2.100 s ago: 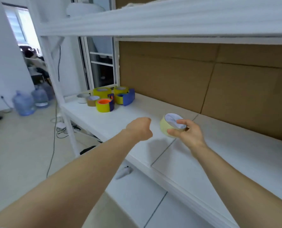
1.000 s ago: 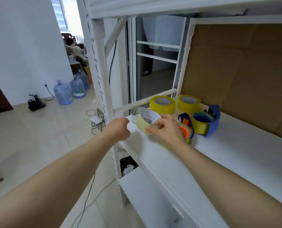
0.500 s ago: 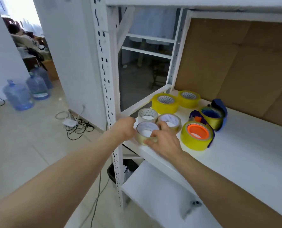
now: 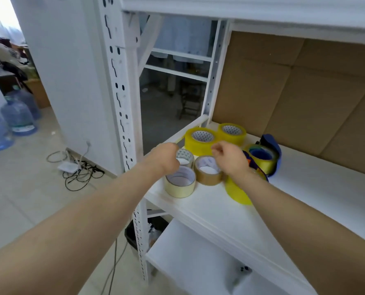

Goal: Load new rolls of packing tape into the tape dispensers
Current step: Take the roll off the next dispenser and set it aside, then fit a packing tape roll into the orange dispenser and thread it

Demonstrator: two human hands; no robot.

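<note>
1. No word, brand or number can be read anywhere.
2. The core of the large yellow tape roll [image 4: 198, 144] bears a repeated print, too small to read.
3. The water jug [image 4: 17, 116] has a blurred label.

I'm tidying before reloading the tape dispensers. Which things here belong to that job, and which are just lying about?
For the job:
yellow rolls, pale roll, brown roll, small roll, blue dispenser holding a yellow roll, second dispenser, partly hidden.

Lying about:
water bottles, floor cables, bin below the shelf.
</note>
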